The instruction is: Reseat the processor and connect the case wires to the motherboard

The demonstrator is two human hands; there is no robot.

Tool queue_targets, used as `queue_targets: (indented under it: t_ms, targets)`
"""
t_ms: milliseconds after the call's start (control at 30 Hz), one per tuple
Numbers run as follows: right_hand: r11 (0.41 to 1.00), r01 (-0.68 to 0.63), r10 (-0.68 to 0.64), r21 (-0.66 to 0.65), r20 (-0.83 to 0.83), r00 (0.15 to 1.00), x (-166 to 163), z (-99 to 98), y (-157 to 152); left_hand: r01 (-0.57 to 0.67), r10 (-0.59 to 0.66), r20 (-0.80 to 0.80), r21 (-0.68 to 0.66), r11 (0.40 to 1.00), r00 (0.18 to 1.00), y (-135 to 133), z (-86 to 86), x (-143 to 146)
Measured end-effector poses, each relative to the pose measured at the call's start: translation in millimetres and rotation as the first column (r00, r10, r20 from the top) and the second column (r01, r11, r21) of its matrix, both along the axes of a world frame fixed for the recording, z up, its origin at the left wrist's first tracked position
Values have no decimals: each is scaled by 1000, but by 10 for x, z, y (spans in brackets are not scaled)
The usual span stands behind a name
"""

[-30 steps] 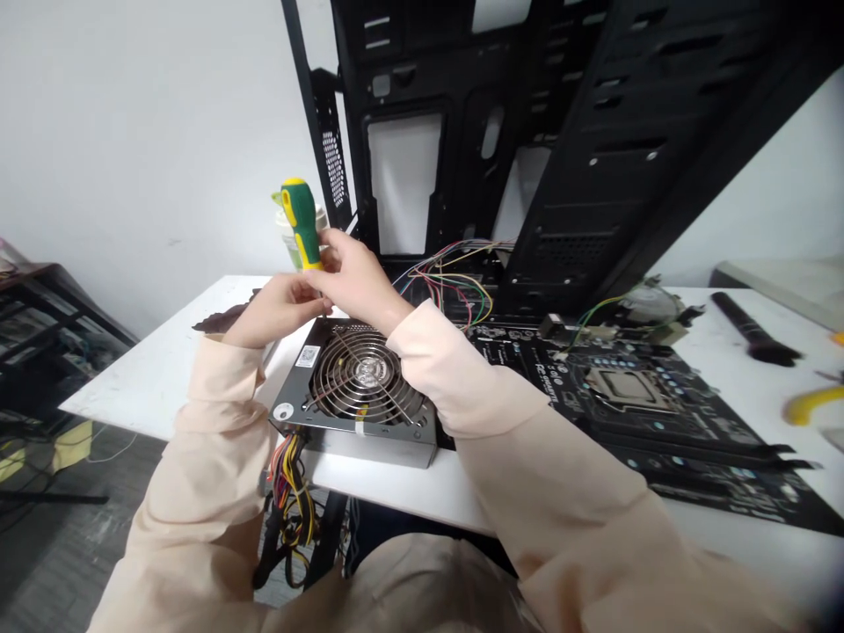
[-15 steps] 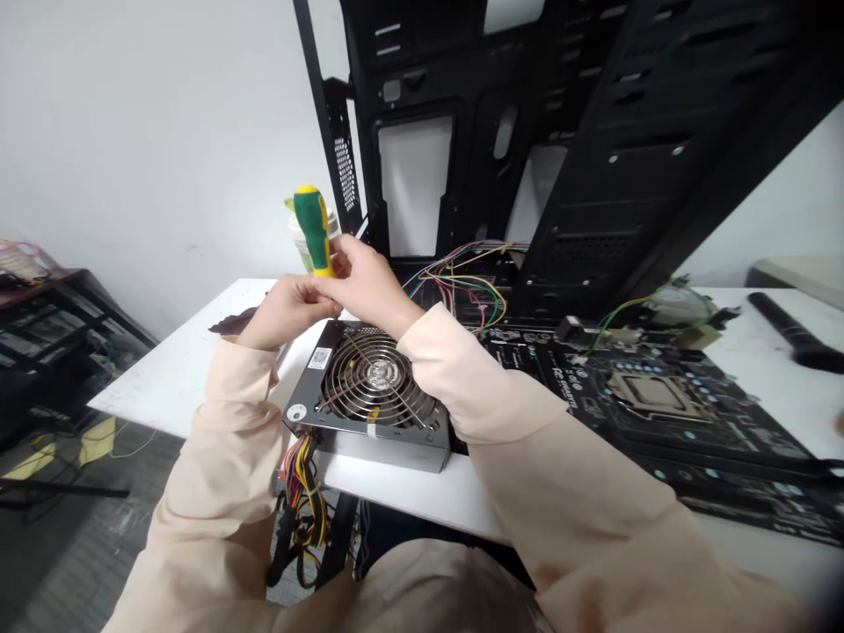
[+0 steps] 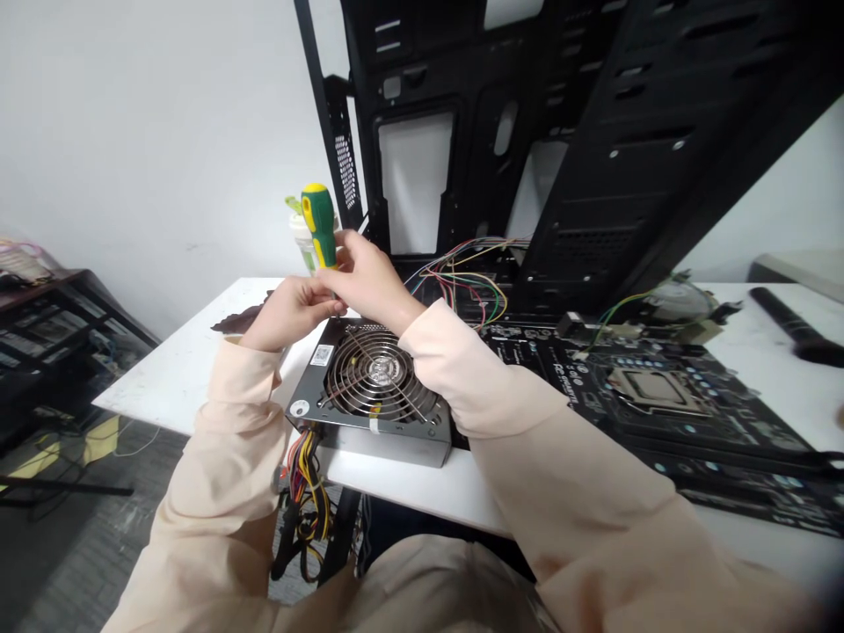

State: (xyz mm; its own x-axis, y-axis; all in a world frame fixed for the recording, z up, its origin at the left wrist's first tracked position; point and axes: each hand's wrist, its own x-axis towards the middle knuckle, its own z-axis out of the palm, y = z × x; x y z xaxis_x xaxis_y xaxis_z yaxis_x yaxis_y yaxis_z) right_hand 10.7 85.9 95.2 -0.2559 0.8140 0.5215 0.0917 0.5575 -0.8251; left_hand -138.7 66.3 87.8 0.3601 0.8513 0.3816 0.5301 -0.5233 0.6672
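A screwdriver with a green and yellow handle [image 3: 319, 223] stands nearly upright above the far left corner of a power supply [image 3: 389, 444]. Closed around the lower part of that handle are the fingers of my right hand [image 3: 369, 277]. Just below it, my left hand [image 3: 290, 309] is pinched together, thumb and forefinger meeting near the screwdriver's shaft. What lies between those left fingertips is too hidden to make out. The power supply rests fan side up, its round wire fan grille [image 3: 381, 374] facing me. The screwdriver's tip is hidden by my hands.
A black computer case [image 3: 475, 132] stands behind, with thin coloured wires [image 3: 462, 272] at its base. To the right lies a motherboard [image 3: 593, 404]. A white cup [image 3: 301, 233] is behind the screwdriver. Bundled cables [image 3: 307, 492] hang over the near edge of the white table [image 3: 164, 369].
The screwdriver handle has shifted slightly to the right and stands a little more upright, its yellow stripe turned to another side. Both hands keep nearly the same place.
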Motion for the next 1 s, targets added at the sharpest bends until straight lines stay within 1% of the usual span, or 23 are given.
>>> queue_targets:
  t_ms: [233,500,700,800,867,900,933,967,1000]
  targets:
    - [999,-36,35,25,29,999,-8,1,10,43,-44,-12,-23,999,999,-20,21,1]
    - [999,-41,40,16,7,999,1,-16,1,96,-97,-15,-67,993,995,-4,33,0]
    - [996,-67,70,53,-49,996,2,-71,64,85,-82,66,-59,995,994,0,-37,48]
    - [992,-102,109,74,-101,989,15,-15,11,91,-84,123,-52,995,989,-50,-11,35]
    - [983,-167,176,76,-129,976,23,72,-110,166,-150,198,-65,984,969,-121,43,-19]
    - [975,-214,221,66,-138,965,26,122,-196,254,-226,247,-87,963,942,-165,73,-58]
    - [961,-270,275,53,-142,951,27,169,-293,363,-317,290,-119,924,903,-210,103,-103]
    - [943,-329,332,41,-141,933,25,211,-396,474,-410,311,-163,866,857,-254,129,-150]
    - [921,-389,389,29,-134,911,21,244,-498,571,-499,312,-211,793,808,-294,150,-195]
